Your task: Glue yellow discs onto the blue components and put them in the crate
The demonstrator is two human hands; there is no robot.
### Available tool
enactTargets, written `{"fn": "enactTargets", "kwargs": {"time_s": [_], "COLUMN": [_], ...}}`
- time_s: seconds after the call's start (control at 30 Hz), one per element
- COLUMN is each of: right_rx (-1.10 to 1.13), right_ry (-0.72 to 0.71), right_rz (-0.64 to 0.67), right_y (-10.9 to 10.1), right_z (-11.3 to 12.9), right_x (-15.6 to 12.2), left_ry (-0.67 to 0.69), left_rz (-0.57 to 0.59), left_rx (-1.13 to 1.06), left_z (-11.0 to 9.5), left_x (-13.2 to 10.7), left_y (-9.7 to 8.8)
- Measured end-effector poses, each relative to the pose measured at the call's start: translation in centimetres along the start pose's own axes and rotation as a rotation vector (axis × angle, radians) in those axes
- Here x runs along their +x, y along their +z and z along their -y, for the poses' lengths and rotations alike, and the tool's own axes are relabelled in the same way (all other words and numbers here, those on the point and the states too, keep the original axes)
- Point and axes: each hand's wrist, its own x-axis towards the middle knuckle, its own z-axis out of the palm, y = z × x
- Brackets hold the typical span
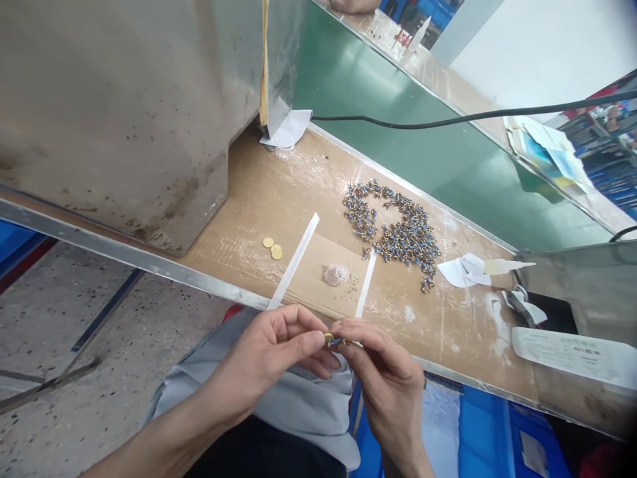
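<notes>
My left hand (283, 342) is closed, thumb and fingertips pinching a small round gold disc (328, 336) seen nearly edge-on. Against it, my right hand (385, 362) pinches a tiny blue-and-brass part (337, 342); the fingertips hide most of it. Both hands meet just off the bench's front edge, above my lap. On the bench beyond them stands a small clear plastic cup (335, 275) with tiny specks scattered to its right. Further left lie a few flat gold discs (277, 251). A large spread of small blue-and-brass parts (408, 236) covers the back right.
A big stained metal housing (124, 126) fills the left. White tape strips (294, 260) cross the cardboard-covered bench (239, 232). To the right are white paper scraps (462, 270), a pointed glue bottle (502, 266), a tape roll and a labelled white packet (572, 355). A black cable (423, 125) hangs across.
</notes>
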Motion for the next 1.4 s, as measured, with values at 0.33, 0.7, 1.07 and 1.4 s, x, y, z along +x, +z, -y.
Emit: {"fn": "enactTargets", "kwargs": {"time_s": [0.33,0.7,1.07,1.4], "right_rx": [0.011,-0.485,-0.655,-0.697], "right_ry": [0.032,-0.299,-0.510,-0.537], "right_rz": [0.161,-0.106,0.042,-0.011], "right_y": [-2.5,-1.9,-1.9,-1.2], "right_z": [0.3,-0.4,-0.6,-0.9], "right_x": [1.5,6.8,8.4,8.3], "left_ry": [-0.112,0.129,0.197,0.206], "left_rz": [0.060,-0.115,-0.148,-0.142], "left_rx": [0.045,0.195,0.119,0.126], "left_z": [0.4,-1.5,-1.5,-1.4], "left_x": [0.0,1.3,1.6,1.6], "left_y": [-2.0,-3.0,-2.7,-2.7]}}
